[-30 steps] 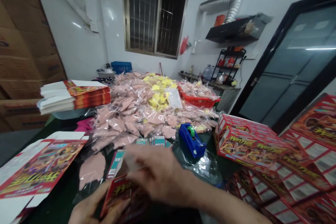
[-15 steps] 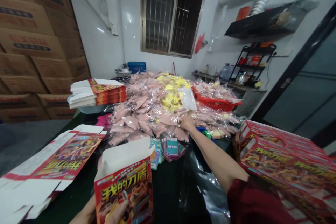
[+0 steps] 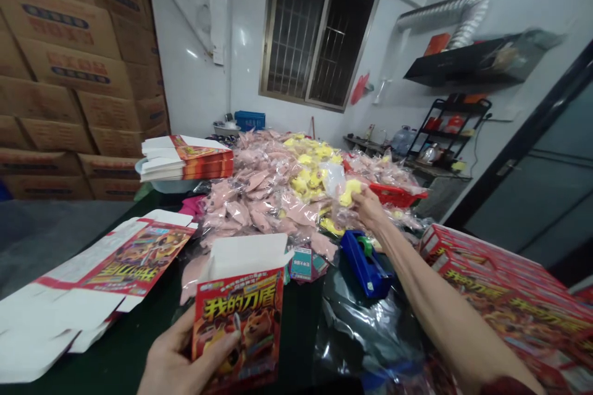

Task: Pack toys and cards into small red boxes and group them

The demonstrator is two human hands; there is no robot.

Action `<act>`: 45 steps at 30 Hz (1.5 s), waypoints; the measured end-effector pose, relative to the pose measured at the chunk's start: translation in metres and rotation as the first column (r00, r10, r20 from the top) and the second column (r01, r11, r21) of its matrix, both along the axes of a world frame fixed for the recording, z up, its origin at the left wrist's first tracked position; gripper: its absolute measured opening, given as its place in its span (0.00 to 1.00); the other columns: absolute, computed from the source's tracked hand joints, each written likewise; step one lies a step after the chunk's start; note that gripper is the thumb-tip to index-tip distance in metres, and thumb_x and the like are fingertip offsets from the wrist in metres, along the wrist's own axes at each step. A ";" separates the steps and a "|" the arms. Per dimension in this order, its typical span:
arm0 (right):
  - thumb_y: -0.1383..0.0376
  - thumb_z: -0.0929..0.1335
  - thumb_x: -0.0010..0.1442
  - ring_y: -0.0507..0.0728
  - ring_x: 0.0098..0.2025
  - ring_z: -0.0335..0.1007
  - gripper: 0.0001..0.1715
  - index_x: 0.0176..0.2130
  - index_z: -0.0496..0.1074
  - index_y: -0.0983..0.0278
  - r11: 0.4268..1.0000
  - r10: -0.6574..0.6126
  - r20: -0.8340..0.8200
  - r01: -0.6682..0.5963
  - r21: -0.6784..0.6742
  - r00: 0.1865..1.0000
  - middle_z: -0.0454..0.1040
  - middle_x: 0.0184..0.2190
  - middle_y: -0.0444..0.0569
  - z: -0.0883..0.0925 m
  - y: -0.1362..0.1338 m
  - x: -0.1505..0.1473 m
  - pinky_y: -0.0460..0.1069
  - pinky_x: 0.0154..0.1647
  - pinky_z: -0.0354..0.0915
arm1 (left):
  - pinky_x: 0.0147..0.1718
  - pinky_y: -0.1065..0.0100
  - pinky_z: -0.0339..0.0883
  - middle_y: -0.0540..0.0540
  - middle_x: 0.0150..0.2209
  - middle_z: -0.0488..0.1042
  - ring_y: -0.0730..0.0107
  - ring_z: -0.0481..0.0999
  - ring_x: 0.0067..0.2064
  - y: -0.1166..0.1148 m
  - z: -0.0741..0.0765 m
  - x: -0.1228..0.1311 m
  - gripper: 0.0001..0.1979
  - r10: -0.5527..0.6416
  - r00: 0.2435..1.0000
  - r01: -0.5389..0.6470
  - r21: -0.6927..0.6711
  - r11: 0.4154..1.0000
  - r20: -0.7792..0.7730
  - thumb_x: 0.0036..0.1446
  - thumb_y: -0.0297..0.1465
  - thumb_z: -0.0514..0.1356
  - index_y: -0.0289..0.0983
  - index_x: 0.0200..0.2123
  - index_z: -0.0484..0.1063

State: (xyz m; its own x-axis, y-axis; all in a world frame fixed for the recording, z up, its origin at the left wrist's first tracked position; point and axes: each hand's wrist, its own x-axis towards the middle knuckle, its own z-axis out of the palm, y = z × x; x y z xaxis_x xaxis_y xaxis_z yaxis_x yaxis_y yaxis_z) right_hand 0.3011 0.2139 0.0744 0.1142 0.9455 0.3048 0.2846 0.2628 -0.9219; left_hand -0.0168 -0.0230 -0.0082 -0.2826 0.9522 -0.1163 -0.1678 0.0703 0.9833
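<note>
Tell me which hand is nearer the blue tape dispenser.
Right. The right hand is just beyond the dispenser; the left hand, holding a box, is off to its left.

Red with yellow lettering is printed on the box (image 3: 254, 324) at bottom centre; yellow is shown by the bagged piece (image 3: 348, 192) right of centre, blue by the tape dispenser (image 3: 364, 268) below.

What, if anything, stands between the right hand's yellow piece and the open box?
Bagged pink pieces lie along the way, and the raised white flap of the box stands at its far edge, toward the yellow piece. The blue tape dispenser sits right of that line.
</note>
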 end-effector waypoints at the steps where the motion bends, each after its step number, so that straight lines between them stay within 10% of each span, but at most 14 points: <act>1: 0.57 0.67 0.58 0.49 0.29 0.69 0.17 0.45 0.67 0.64 0.998 0.048 -0.055 -0.046 0.039 0.997 0.72 0.35 0.44 0.010 -0.010 -0.002 0.46 0.30 0.67 | 0.28 0.67 0.78 0.45 0.31 0.81 0.56 0.81 0.31 0.001 0.002 0.004 0.27 0.002 1.000 -0.002 0.034 0.999 -0.010 0.31 0.38 0.73 0.35 0.37 0.73; 5: 0.58 0.75 0.43 0.48 0.22 0.66 0.29 0.44 0.66 0.57 0.945 0.318 -0.143 -0.302 0.126 0.937 0.72 0.27 0.38 0.051 -0.063 -0.021 0.43 0.22 0.63 | 0.32 0.70 0.77 0.46 0.34 0.81 0.59 0.81 0.34 0.004 0.010 0.016 0.27 -0.090 0.996 0.092 0.105 0.990 -0.022 0.34 0.35 0.72 0.35 0.42 0.72; 8: 0.60 0.73 0.48 0.47 0.19 0.62 0.24 0.45 0.67 0.56 0.799 0.598 0.009 -0.597 0.071 0.802 0.69 0.22 0.38 0.073 -0.100 -0.042 0.41 0.17 0.57 | 0.35 0.67 0.77 0.45 0.37 0.81 0.58 0.80 0.37 0.004 0.013 0.017 0.28 -0.271 0.963 0.267 0.119 0.956 0.016 0.38 0.32 0.71 0.35 0.45 0.70; 12: 0.61 0.67 0.58 0.50 0.30 0.70 0.11 0.42 0.73 0.61 0.514 0.810 0.448 -0.824 -0.237 0.377 0.74 0.31 0.43 0.088 -0.127 -0.072 0.43 0.29 0.63 | 0.39 0.66 0.75 0.46 0.39 0.80 0.60 0.79 0.41 -0.001 0.013 0.015 0.29 -0.378 0.925 0.370 0.166 0.914 0.022 0.39 0.28 0.70 0.36 0.48 0.69; 14: 0.62 0.63 0.62 0.51 0.37 0.70 0.12 0.43 0.73 0.62 0.463 0.763 0.629 -0.807 -0.368 0.151 0.75 0.35 0.45 0.092 -0.131 -0.085 0.45 0.37 0.64 | 0.40 0.67 0.75 0.47 0.39 0.80 0.61 0.79 0.40 -0.004 0.011 0.013 0.27 -0.388 0.921 0.386 0.173 0.906 -0.027 0.40 0.28 0.70 0.37 0.47 0.70; 21: 0.58 0.63 0.62 0.52 0.26 0.63 0.16 0.31 0.72 0.67 0.796 0.258 0.940 -0.502 -0.338 -0.224 0.71 0.25 0.48 0.110 -0.152 -0.115 0.46 0.25 0.53 | 0.38 0.71 0.74 0.49 0.38 0.80 0.65 0.79 0.38 -0.004 0.006 0.011 0.22 -0.422 0.890 0.450 0.195 0.871 -0.172 0.44 0.30 0.68 0.39 0.46 0.72; 26: 0.67 0.66 0.57 0.51 0.23 0.60 0.10 0.25 0.72 0.65 0.767 0.139 0.928 -0.555 -0.322 -0.346 0.71 0.21 0.46 0.105 -0.175 -0.138 0.46 0.24 0.48 | 0.36 0.70 0.73 0.48 0.36 0.80 0.64 0.78 0.36 0.000 0.011 0.016 0.22 -0.418 0.865 0.480 0.218 0.850 -0.276 0.43 0.33 0.69 0.37 0.44 0.73; 31: 0.73 0.66 0.52 0.51 0.25 0.62 0.05 0.27 0.72 0.67 0.750 0.096 0.962 -0.618 -0.238 -0.255 0.73 0.24 0.49 0.090 -0.178 -0.156 0.46 0.25 0.52 | 0.33 0.72 0.72 0.49 0.34 0.79 0.67 0.78 0.34 -0.002 0.011 0.019 0.20 -0.334 0.851 0.453 0.244 0.858 -0.404 0.43 0.33 0.68 0.37 0.43 0.74; 35: 0.69 0.67 0.55 0.52 0.29 0.66 0.07 0.36 0.73 0.67 0.668 0.240 0.964 -0.702 -0.248 -0.112 0.74 0.28 0.48 0.116 -0.179 -0.163 0.46 0.30 0.59 | 0.30 0.73 0.72 0.50 0.31 0.79 0.69 0.78 0.31 -0.005 0.005 0.020 0.18 -0.253 0.894 0.373 0.302 0.877 -0.369 0.42 0.33 0.68 0.37 0.39 0.73; 40: 0.58 0.67 0.58 0.56 0.43 0.69 0.22 0.51 0.67 0.62 0.618 0.226 0.898 -0.768 0.166 0.377 0.73 0.45 0.48 0.140 -0.186 -0.133 0.52 0.45 0.65 | 0.31 0.72 0.74 0.48 0.32 0.80 0.67 0.79 0.31 -0.009 -0.003 0.015 0.18 -0.097 0.963 0.183 0.345 0.920 -0.252 0.42 0.32 0.68 0.35 0.38 0.73; 45: 0.59 0.70 0.56 0.59 0.46 0.70 0.30 0.56 0.61 0.54 0.643 0.170 0.790 -0.673 0.365 0.590 0.72 0.46 0.48 0.100 -0.189 -0.101 0.56 0.48 0.66 | 0.30 0.72 0.74 0.48 0.31 0.80 0.66 0.79 0.30 -0.008 -0.006 0.005 0.19 0.029 0.971 0.074 0.416 0.906 -0.235 0.40 0.32 0.70 0.35 0.37 0.73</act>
State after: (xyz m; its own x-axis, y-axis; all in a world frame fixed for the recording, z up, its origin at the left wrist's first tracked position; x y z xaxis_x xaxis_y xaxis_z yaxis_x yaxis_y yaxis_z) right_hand 0.1998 0.0250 0.1744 -0.7053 0.3994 0.5857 0.4017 0.9059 -0.1341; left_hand -0.0115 -0.0308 -0.0146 -0.2302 0.9040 0.3603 0.0637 -0.3554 0.9325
